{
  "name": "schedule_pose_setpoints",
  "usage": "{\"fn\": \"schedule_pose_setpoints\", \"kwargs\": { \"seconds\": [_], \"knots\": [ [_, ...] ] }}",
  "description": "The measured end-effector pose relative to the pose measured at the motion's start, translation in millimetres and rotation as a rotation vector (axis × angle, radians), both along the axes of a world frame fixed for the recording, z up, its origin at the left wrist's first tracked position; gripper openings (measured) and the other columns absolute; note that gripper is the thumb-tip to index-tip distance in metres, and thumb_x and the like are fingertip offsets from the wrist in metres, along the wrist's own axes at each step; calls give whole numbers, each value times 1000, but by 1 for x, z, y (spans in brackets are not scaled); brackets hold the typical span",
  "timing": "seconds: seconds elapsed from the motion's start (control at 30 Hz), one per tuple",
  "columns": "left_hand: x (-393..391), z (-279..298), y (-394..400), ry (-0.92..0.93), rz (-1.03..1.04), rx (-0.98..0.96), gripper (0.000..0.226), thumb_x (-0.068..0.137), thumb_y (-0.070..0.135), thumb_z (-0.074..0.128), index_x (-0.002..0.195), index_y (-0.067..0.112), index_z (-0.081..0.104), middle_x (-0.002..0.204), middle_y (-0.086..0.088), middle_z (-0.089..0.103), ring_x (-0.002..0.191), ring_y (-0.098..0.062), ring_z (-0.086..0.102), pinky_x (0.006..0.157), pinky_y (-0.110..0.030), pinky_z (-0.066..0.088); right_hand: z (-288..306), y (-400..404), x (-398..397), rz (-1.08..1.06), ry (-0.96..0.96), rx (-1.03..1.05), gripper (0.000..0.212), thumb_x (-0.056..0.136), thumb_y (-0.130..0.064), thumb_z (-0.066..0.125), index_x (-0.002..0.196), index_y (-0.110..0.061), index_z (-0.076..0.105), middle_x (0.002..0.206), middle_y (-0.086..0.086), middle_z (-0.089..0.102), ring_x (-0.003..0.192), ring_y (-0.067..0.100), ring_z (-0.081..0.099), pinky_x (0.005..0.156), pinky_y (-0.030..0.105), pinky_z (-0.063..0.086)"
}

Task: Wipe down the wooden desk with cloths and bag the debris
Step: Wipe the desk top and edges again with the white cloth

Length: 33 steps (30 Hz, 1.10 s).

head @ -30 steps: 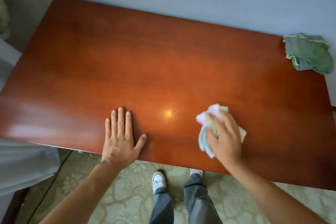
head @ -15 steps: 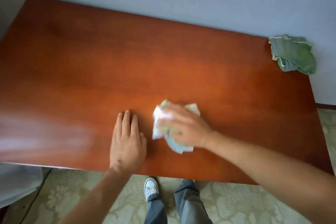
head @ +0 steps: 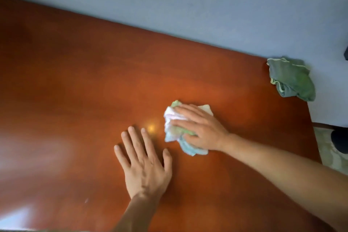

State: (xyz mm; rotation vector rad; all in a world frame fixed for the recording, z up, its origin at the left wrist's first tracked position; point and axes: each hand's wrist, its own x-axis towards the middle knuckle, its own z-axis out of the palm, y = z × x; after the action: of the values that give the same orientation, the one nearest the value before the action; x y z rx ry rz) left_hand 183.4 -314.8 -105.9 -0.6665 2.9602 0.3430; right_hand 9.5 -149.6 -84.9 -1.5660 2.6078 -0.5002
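Wooden desk [head: 79, 84]: right hand [head: 201, 130] presses flat on crumpled cloth [head: 176, 128], left hand [head: 145, 164] splayed beside it, bracing; advise overlapping strokes, even pressure.

Right hand [head: 202, 130] presses cloth [head: 176, 128] on desk [head: 75, 84].

Two cloths on show: one pale crumpled cloth [head: 180, 128] mid-desk, one green cloth [head: 291, 79] at the far right corner. Two hands, a left hand [head: 145, 164] and a right hand [head: 201, 128], over one wooden desk [head: 75, 81].
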Motion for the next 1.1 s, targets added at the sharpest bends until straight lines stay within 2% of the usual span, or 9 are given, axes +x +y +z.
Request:
{"fn": "schedule_pose_setpoints", "kwargs": {
  "seconds": [0.13,0.27,0.37,0.5,0.63,0.77,0.9,1.03,1.1],
  "knots": [
    [-4,0,0,-6,23,-21,88,91,55,39,161,5,25,169,-26,12,158,-43,9,124,-67,9,10,21,-115,-345,15,24,42,100,-24,62,141,-35,63,158,-1,48,147,27,41,124,28,23],
    [-5,-1,1,-19,18,-41,87,92,56,38,163,9,22,171,-21,11,159,-41,6,124,-67,10,16,-33,-171,-636,-15,-38,39,99,-40,54,136,-29,63,143,-3,57,132,26,50,114,43,38],
    [-4,0,0,-26,7,-56,85,92,55,39,162,11,26,171,-18,13,159,-41,7,123,-68,10,19,-78,-125,-401,27,-119,33,89,-28,65,121,-33,70,132,-9,61,125,23,55,109,47,42],
    [-13,9,2,-14,9,-60,81,86,48,42,153,2,45,163,-25,32,153,-49,22,119,-72,15,8,-47,-55,-30,-57,-76,44,87,-20,64,130,-22,72,149,9,56,142,29,47,123,44,31],
    [-71,20,11,79,-154,-34,77,79,39,43,146,1,52,156,-20,45,149,-40,35,121,-64,22,11,26,-104,-295,-27,-77,45,91,-24,59,135,-25,69,151,5,55,141,28,46,122,37,33],
    [-154,17,31,1,-307,-9,76,91,47,32,162,19,32,170,-10,23,158,-37,14,124,-64,13,8,78,-149,-761,-35,-13,48,96,-38,48,143,-32,57,146,-2,51,134,27,46,115,48,39],
    [-194,12,41,-60,-319,-90,77,97,65,15,164,36,-7,174,-3,-11,158,-34,-15,120,-70,-8,5,95,-178,-828,46,6,47,97,-38,43,141,-29,56,138,0,53,125,28,49,108,46,40],
    [-195,8,40,-39,-302,-103,77,96,67,17,164,39,-8,174,0,-12,159,-31,-16,122,-67,-7,8,63,-213,-1015,62,-6,44,89,-45,43,125,-31,63,134,1,56,126,32,49,105,46,40],
    [-195,7,40,-16,-291,-82,77,96,67,21,165,40,-1,174,2,-7,159,-29,-14,123,-66,-5,7,33,-194,-830,91,-39,39,92,-49,52,124,-32,67,134,-1,57,127,30,49,104,45,39]
  ]
}}
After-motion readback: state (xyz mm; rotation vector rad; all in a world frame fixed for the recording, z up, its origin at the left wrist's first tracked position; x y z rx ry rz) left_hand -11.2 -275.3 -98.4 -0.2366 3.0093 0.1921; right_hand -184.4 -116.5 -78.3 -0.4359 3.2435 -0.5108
